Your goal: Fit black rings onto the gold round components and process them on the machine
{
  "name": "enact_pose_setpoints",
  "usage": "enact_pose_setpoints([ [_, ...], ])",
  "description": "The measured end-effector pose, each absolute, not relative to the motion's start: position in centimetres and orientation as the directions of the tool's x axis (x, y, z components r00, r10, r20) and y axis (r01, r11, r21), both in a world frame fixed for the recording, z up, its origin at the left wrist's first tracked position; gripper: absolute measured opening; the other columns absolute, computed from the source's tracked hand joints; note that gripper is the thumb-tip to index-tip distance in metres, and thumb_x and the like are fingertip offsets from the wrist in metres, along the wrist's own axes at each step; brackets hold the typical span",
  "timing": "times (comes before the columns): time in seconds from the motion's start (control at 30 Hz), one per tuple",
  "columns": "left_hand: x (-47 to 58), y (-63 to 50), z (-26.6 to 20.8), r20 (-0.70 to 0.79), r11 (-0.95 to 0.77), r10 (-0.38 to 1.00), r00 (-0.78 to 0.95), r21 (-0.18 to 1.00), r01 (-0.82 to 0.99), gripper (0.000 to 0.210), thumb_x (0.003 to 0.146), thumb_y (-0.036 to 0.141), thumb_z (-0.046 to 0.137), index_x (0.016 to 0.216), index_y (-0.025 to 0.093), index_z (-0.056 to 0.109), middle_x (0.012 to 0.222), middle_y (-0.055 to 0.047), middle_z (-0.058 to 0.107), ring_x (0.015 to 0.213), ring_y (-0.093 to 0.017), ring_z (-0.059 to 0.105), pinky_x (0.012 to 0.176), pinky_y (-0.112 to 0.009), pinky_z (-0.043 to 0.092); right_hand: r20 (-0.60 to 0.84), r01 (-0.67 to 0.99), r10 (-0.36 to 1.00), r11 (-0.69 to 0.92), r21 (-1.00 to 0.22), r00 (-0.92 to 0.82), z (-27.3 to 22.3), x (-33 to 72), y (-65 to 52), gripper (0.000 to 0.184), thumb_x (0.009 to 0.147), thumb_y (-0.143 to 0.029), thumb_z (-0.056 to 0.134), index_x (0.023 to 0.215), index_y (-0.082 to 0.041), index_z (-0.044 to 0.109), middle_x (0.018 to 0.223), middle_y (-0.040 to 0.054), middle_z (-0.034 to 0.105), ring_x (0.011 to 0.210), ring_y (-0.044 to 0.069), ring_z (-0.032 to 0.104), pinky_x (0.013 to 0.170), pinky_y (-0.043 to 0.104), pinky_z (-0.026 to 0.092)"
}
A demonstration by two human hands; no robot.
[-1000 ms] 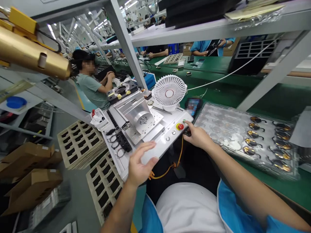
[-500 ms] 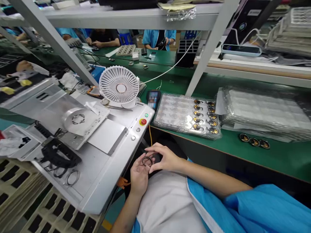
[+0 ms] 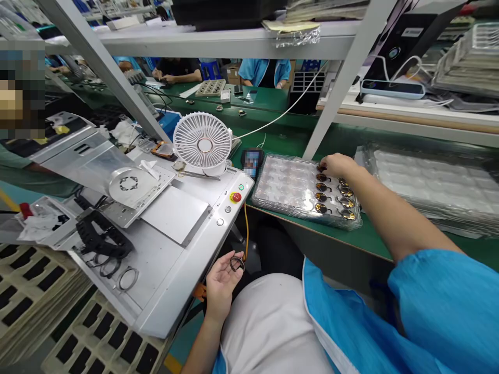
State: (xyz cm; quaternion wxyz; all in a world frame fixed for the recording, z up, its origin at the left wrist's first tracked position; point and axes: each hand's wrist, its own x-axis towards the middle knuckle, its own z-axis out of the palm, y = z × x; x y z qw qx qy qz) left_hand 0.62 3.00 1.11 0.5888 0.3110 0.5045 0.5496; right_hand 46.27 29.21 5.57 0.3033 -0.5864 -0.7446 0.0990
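My left hand (image 3: 223,280) is held over my lap, its fingers curled around a dark metal ring (image 3: 237,264). My right hand (image 3: 338,165) is stretched out to the clear plastic tray (image 3: 280,183), at its far right part. Its fingertips are pinched on a small round dark-and-amber part (image 3: 322,168) at the far end of a row; the fingers partly cover it. More of these round parts with thin curled tails (image 3: 322,197) lie in two columns on the tray's right side.
To the left stands a white machine with a red stop button (image 3: 236,197), a white fan (image 3: 203,141) and a black fixture (image 3: 102,234). Stacked clear trays (image 3: 440,182) lie beyond my right arm. A slanted shelf post (image 3: 331,98) rises behind the tray. Co-workers sit across the bench.
My right hand has left the ring at my left hand and moved forward and right to the tray. The left hand keeps the ring. A blurred-out person now appears at the far left.
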Motion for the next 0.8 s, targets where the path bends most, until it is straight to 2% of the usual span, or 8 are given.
enact_pose_setpoints([
  [0.1, 1.0, 2.9, 1.4, -0.260, 0.211, 0.959, -0.114, 0.921, -0.329, 0.047, 0.066, 0.033, 0.095, 0.109, 0.021, 0.078, 0.111, -0.012, 0.081, 0.112, -0.029, 0.076, 0.104, -0.043, 0.059, 0.300, 0.830, 0.946, 0.261, -0.492, -0.120, 5.2, 46.5, 29.3, 0.027, 0.104, -0.042, 0.066, 0.097, -0.016, 0.069, 0.091, 0.0038, 0.068, 0.079, 0.015, 0.066, 0.076, 0.031, 0.059],
  [0.2, 1.1, 2.8, 1.7, -0.264, 0.208, 0.956, -0.127, 0.917, -0.340, 0.047, 0.068, 0.035, 0.095, 0.109, 0.022, 0.078, 0.110, -0.011, 0.081, 0.110, -0.029, 0.077, 0.103, -0.044, 0.059, 0.254, 0.859, 0.966, 0.168, -0.484, -0.046, 5.4, 46.6, 28.9, 0.039, 0.094, -0.036, 0.077, 0.064, -0.020, 0.058, 0.059, -0.0011, 0.048, 0.069, 0.019, 0.064, 0.079, 0.038, 0.059],
  [0.27, 0.9, 2.9, 1.7, -0.263, 0.210, 0.959, -0.106, 0.911, -0.355, 0.047, 0.068, 0.034, 0.095, 0.110, 0.023, 0.078, 0.109, -0.011, 0.080, 0.108, -0.029, 0.077, 0.102, -0.044, 0.059, 0.232, 0.863, 0.973, 0.110, -0.492, 0.008, 5.7, 46.2, 28.2, 0.042, 0.089, -0.029, 0.078, 0.056, -0.023, 0.053, 0.052, -0.0014, 0.038, 0.068, 0.024, 0.065, 0.082, 0.045, 0.059],
  [0.4, 0.5, 3.5, 2.0, -0.265, 0.235, 0.964, -0.031, 0.898, -0.373, 0.045, 0.070, 0.033, 0.094, 0.110, 0.022, 0.078, 0.110, -0.012, 0.080, 0.107, -0.029, 0.077, 0.101, -0.044, 0.059, 0.155, 0.824, 0.988, 0.095, -0.558, -0.008, 6.2, 41.8, 25.1, 0.015, 0.094, -0.027, 0.064, 0.083, -0.021, 0.072, 0.061, 0.0012, 0.057, 0.067, 0.025, 0.067, 0.081, 0.046, 0.060],
  [0.53, 1.0, 4.4, 3.6, -0.212, 0.267, 0.960, 0.181, 0.888, -0.374, 0.054, 0.069, 0.035, 0.095, 0.118, 0.024, 0.077, 0.133, -0.016, 0.072, 0.104, -0.030, 0.078, 0.092, -0.040, 0.061, 0.089, 0.599, 0.938, 0.286, -0.747, -0.336, 6.6, 32.6, 19.6, 0.031, 0.101, -0.032, 0.054, 0.117, -0.019, 0.077, 0.086, 0.0055, 0.075, 0.070, 0.020, 0.070, 0.072, 0.034, 0.061],
  [0.6, 1.4, 4.8, 4.6, -0.187, 0.289, 0.937, 0.294, 0.889, -0.356, 0.068, 0.065, 0.038, 0.098, 0.128, 0.026, 0.074, 0.139, -0.017, 0.069, 0.105, -0.032, 0.077, 0.088, -0.039, 0.061, 0.175, 0.370, 0.843, 0.397, -0.840, -0.509, 7.1, 28.1, 16.9, 0.031, 0.103, -0.035, 0.055, 0.117, -0.020, 0.078, 0.098, 0.0077, 0.076, 0.080, 0.021, 0.073, 0.073, 0.033, 0.062],
  [0.67, 1.4, 4.9, 5.3, -0.186, 0.308, 0.920, 0.345, 0.887, -0.343, 0.080, 0.061, 0.040, 0.099, 0.134, 0.026, 0.070, 0.129, -0.017, 0.073, 0.105, -0.035, 0.077, 0.087, -0.042, 0.061, 0.286, 0.203, 0.758, 0.480, -0.854, -0.587, 7.6, 24.7, 15.0, 0.028, 0.105, -0.034, 0.056, 0.115, -0.021, 0.079, 0.103, 0.0089, 0.077, 0.090, 0.022, 0.074, 0.079, 0.034, 0.062],
  [0.8, 0.8, 4.1, 5.6, -0.175, 0.275, 0.944, 0.281, 0.886, -0.373, 0.080, 0.060, 0.037, 0.100, 0.134, 0.025, 0.070, 0.115, -0.015, 0.078, 0.104, -0.036, 0.078, 0.086, -0.043, 0.062, 0.410, 0.121, 0.704, 0.572, -0.811, -0.580, 7.5, 21.2, 13.6, 0.025, 0.105, -0.032, 0.059, 0.119, -0.021, 0.078, 0.107, 0.0101, 0.077, 0.097, 0.022, 0.074, 0.084, 0.034, 0.062],
])
